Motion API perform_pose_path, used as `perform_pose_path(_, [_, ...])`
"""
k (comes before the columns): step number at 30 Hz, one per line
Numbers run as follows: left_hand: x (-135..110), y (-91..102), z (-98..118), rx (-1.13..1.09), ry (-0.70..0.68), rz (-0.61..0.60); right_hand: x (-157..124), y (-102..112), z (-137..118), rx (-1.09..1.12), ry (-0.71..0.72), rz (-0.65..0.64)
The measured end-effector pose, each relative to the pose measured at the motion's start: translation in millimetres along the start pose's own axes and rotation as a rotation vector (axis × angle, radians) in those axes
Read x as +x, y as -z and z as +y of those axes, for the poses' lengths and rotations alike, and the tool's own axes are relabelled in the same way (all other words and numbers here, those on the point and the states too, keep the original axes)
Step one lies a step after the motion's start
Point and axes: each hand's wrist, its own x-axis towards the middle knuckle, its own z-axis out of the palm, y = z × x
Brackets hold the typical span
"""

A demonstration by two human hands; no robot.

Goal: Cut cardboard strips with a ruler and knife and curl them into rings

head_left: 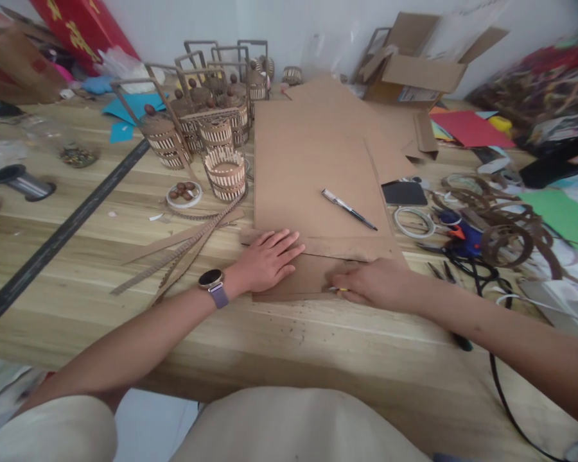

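Observation:
A large brown cardboard sheet (313, 167) lies on the wooden table in front of me. Across its near part runs a narrow cardboard strip (347, 247). My left hand (272, 262) lies flat with fingers spread, pressing on the strip's left end and the sheet. Over the sheet's near right part, my right hand (366, 282) is closed around a slim tool with a yellow part (341, 289); most of it is hidden in the fingers, so its kind is unclear. A pen (349, 209) rests on the sheet beyond both hands.
Several small lantern-like baskets (216, 131) stand at the back left. Corrugated strips (183, 250) and a dish of brown beads (184, 194) lie left of the sheet. To the right are tape rolls (414, 222), pliers (442, 273), a blue-handled tool (467, 234) and a black cable (494, 366).

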Motion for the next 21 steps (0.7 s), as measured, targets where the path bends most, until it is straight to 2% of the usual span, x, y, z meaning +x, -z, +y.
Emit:
perform_pose_path(2, [1.0, -1.4, 2.7, 0.003, 0.007, 0.007, -3.0, 1.1, 8.2, 0.059, 0.001, -0.030])
perform_pose_path(4, [2.7, -1.2, 4.2, 0.000, 0.015, -0.001, -0.6, 5.6, 4.4, 0.091, -0.031, -0.019])
perform_pose_path(6, [5.3, 0.5, 5.5, -0.003, 0.034, -0.019, 8.0, 12.1, -12.2, 0.077, -0.057, -0.011])
perform_pose_path(9, [10.1, 3.9, 8.4, -0.005, 0.076, -0.057, 28.9, 20.6, -46.9, -0.047, -0.087, -0.098])
perform_pose_path(12, [13.5, 5.3, 11.1, -0.010, 0.103, -0.086, 48.9, 21.5, -69.7, -0.120, -0.070, -0.096])
perform_pose_path(16, [13.8, 1.5, 10.9, -0.008, 0.095, -0.057, 60.4, 11.1, -72.9, -0.226, 0.009, -0.059])
perform_pose_path(21, [13.2, -6.0, 7.8, 0.015, 0.059, 0.012, 61.2, 2.6, -72.2, -0.305, 0.022, -0.011])
